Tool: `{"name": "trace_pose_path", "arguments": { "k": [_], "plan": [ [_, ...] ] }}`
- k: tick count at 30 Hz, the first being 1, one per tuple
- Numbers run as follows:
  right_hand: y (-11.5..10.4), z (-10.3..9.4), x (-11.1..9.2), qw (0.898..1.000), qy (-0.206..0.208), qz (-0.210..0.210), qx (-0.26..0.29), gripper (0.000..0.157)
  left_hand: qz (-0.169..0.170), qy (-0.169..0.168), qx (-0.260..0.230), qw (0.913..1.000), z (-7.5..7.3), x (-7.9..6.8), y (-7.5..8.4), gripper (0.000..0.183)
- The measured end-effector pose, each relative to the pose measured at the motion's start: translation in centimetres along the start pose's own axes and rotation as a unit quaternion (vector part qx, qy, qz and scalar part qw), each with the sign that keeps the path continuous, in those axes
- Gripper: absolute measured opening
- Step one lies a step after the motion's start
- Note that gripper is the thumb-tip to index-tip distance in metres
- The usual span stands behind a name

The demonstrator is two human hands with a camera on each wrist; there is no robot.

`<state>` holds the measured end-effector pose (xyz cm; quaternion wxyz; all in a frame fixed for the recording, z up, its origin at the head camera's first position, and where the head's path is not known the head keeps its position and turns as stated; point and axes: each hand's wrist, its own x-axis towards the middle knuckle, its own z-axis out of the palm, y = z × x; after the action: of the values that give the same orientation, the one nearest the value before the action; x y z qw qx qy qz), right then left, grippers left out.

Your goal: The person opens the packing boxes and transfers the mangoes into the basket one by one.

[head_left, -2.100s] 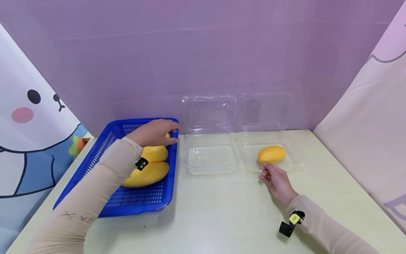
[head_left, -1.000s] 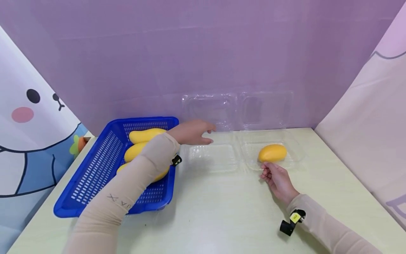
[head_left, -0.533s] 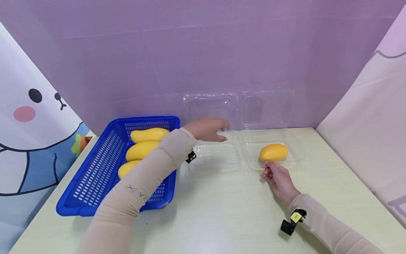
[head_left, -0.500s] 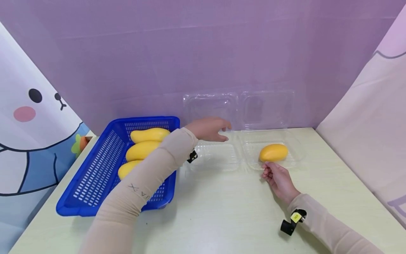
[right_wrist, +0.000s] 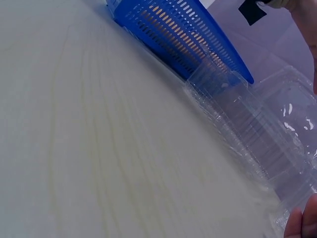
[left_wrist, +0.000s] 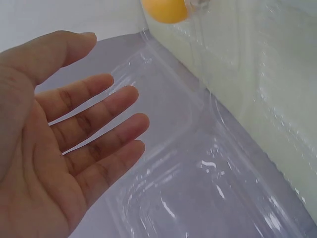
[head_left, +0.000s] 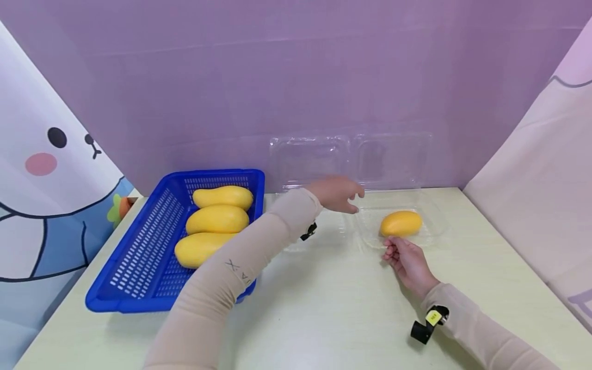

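Observation:
A yellow mango [head_left: 401, 223] lies in the right-hand clear plastic container [head_left: 370, 208], whose lid stands raised behind it. At that container's front rim, my right hand [head_left: 409, 267] pinches the edge between thumb and curled fingers, just below the mango. My left hand [head_left: 336, 193] is in the air between the raised lids and the container bases, left of the mango. In the left wrist view its fingers [left_wrist: 106, 116] are spread, relaxed and bare. A second clear container [head_left: 324, 231] on the left is partly hidden by the left forearm.
On the left, a blue plastic basket [head_left: 125, 307] bears three yellow mangoes [head_left: 217, 219], the front one partly covered by the left sleeve. A purple backdrop [head_left: 296, 77] rises behind the pale table [head_left: 333, 308]. The upright lid [head_left: 310, 159] of the left container stands close to it.
My left hand has moved right, from over the blue basket, across the left container, to near the right one. The right hand and its mango keep their place.

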<state>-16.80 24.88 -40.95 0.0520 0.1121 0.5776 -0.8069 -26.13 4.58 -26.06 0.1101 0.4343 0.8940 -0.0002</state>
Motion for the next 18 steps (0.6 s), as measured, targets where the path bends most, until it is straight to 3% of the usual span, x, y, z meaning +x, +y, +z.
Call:
{"name": "trace_pose_path", "arguments": {
  "k": [12,18],
  "plan": [
    [-0.1,0.0,0.1,1.0,0.005,0.003,0.0,0.035,0.034,0.018,0.004,0.9993,1.0,3.1,1.2,0.044],
    [-0.1,-0.1,0.0,1.0,0.004,0.004,0.004,0.034,0.024,0.024,-0.041,0.9986,1.7,4.2,1.9,0.043]
  ]
}}
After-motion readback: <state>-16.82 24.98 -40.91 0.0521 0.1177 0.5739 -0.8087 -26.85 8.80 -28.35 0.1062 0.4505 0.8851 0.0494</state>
